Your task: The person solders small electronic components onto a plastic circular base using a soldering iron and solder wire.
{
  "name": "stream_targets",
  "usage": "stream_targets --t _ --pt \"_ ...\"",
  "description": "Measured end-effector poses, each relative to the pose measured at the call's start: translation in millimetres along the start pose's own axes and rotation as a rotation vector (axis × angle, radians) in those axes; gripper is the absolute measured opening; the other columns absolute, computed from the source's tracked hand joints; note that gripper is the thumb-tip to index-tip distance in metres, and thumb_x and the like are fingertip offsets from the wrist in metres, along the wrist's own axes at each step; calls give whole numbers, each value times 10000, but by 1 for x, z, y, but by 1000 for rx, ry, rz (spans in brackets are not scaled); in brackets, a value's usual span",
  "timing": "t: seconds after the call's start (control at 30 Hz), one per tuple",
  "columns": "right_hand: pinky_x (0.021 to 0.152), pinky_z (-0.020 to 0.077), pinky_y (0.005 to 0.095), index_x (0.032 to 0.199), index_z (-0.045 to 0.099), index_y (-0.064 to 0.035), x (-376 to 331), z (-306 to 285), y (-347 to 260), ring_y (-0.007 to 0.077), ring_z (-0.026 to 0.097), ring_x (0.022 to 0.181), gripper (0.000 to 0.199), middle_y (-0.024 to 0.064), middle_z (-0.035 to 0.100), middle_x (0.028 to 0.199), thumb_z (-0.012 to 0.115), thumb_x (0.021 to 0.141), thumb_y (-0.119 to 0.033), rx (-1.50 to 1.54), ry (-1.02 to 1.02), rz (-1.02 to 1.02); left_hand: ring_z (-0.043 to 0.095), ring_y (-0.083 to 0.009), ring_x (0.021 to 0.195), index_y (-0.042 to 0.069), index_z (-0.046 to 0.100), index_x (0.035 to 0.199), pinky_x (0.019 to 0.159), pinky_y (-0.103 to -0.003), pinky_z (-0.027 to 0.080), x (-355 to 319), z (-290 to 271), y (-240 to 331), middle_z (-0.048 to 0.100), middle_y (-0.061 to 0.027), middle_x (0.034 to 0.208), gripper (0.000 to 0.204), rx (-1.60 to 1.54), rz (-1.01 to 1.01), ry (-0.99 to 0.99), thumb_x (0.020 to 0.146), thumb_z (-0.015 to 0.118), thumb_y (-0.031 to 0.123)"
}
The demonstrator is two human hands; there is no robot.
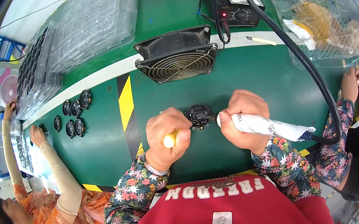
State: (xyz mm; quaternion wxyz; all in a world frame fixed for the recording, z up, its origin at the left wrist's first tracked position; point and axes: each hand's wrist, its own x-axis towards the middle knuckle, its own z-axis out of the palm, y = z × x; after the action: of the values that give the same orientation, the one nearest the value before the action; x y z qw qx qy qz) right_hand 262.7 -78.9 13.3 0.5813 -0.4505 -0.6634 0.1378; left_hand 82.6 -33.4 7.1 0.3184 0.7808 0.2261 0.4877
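A small round black part [199, 115] with fine metal contacts lies on the green bench between my hands. In my right hand [246, 117] is a soldering iron [267, 126], its handle wrapped in white printed paper and its cable leaving toward the right. The iron's tip end points left at the part; whether it touches is too small to tell. My left hand [168, 137] is closed around a thin tool with a rounded yellow end [171, 139], beside the part's left edge. The fingers hide the tool's working end.
A fan [177, 58] stands just beyond the part. Behind it is a soldering station [235, 2] with a red light; a thick black cable [306, 57] arcs down the right. Several similar black parts [75, 108], clear trays [86, 26] and a plastic basket [326, 24] surround. Co-workers sit either side.
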Motion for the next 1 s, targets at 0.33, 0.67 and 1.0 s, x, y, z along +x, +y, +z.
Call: stream_targets --t 0.33,0.67,1.0 --pt "400 302 323 576 420 -63 2 3 -1 238 407 410 234 59 402 487 637 609 19 4 21 23 529 -208 502 57 508 680 446 -287 400 -1 0 0 557 -67 622 212 17 12 -8 801 607 199" --pt "404 318 320 590 450 -60 1 -1 -2 225 422 418 216 60 427 501 649 625 16 -17 33 42 545 -220 541 32 507 689 500 -299 435 0 -1 5 577 -104 636 319 51 -28 -52 877 488 290" --pt "419 338 317 595 458 -55 1 -5 -1 220 442 438 210 61 440 510 645 649 21 -17 42 101 530 -211 511 51 506 685 463 -290 410 2 0 5 553 -83 623 215 23 -30 -35 826 552 207"
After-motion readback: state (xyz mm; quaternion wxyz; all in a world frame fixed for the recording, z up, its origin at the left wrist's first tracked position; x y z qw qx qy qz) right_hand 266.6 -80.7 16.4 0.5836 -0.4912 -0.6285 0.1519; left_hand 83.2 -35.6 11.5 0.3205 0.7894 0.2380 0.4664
